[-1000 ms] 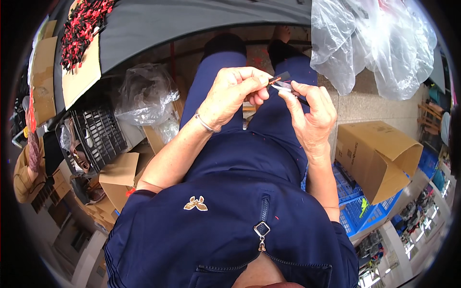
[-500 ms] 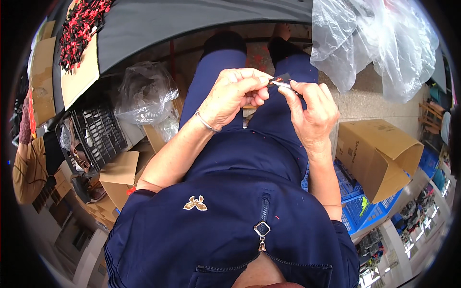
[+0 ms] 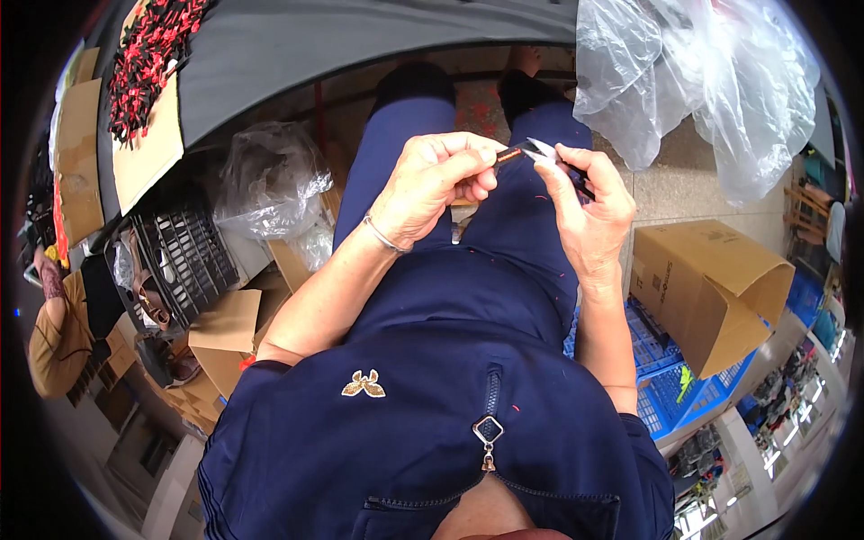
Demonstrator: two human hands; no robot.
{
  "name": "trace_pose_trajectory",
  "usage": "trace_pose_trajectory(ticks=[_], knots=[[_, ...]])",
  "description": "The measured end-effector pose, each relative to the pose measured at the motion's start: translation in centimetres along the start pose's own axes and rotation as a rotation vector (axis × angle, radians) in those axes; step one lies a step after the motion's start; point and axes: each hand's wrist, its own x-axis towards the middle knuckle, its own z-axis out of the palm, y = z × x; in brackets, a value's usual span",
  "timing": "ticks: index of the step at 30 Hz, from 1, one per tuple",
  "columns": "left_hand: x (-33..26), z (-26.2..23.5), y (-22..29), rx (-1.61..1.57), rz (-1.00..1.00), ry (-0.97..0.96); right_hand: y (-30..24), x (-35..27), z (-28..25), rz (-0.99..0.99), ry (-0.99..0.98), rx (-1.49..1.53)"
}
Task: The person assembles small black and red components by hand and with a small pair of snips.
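Note:
Over my thighs, my left hand [image 3: 436,184] is closed, thumb and forefinger pinching a small black strip [image 3: 509,155] with an orange-red line along it. Its other end points to the right. My right hand [image 3: 594,202] grips small snips [image 3: 542,149] with dark handles and silver blades. The blades are spread apart and lie at the strip's far end; whether they touch it I cannot tell. A heap of small black and red pieces [image 3: 144,81] rests on a cardboard sheet [image 3: 153,166] at the upper left.
A black-covered table [image 3: 360,36] runs ahead of me. Clear plastic bags [image 3: 693,81] hang at the right, and another bag [image 3: 270,180] sits at the left by a black crate [image 3: 184,252]. An open carton [image 3: 702,288] stands on blue crates [image 3: 666,387]. Another person's arm [image 3: 54,310] shows far left.
The snips' blades have spread apart and show more clearly. Both hands have shifted slightly, and more of the strip now sticks out from my left fingers.

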Motion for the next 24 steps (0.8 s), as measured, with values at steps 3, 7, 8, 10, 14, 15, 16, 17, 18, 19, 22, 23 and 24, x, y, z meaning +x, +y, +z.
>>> trace_pose_trajectory(ticks=[3,7,8,10,14,15,16,17,18,19,22,23,24], knots=[[0.2,0.0,0.1,0.009,0.020,-0.017,-0.7,0.2,0.1,-0.056,-0.003,-0.080],[0.0,-0.5,0.3,0.067,0.057,-0.026,-1.0,0.4,0.4,-0.021,-0.022,-0.067],[-0.1,-0.4,0.4,0.060,0.057,-0.010,-1.1,0.5,0.4,-0.026,-0.010,-0.064],[-0.1,-1.0,0.8,0.105,0.096,-0.001,-0.3,0.4,0.6,0.048,0.009,0.041],[-0.5,-3.9,4.6,0.196,0.270,0.192,-0.5,0.4,0.5,0.208,0.016,0.251],[-0.5,-5.3,6.1,0.228,0.337,0.264,-0.3,0.4,0.5,0.231,0.015,0.277],[-0.6,-7.0,8.1,0.266,0.455,0.302,-0.3,0.5,0.6,0.232,0.006,0.288],[-0.6,-9.0,10.5,0.301,0.570,0.338,-0.4,0.7,0.7,0.221,0.005,0.293],[-0.4,-11.9,13.0,0.242,0.699,0.400,-0.3,0.9,0.9,0.222,0.012,0.298],[-0.5,-14.4,15.4,0.182,0.825,0.467,-0.5,1.0,1.0,0.225,0.013,0.307],[-0.6,-15.8,20.2,-0.167,0.951,0.641,-1.1,1.5,1.2,0.254,0.001,0.350],[0.2,-16.0,20.2,-0.189,0.927,0.698,-1.2,1.8,1.4,0.282,0.000,0.365],[1.1,-16.2,19.9,-0.210,0.898,0.753,-1.1,1.9,1.7,0.283,0.004,0.363]])
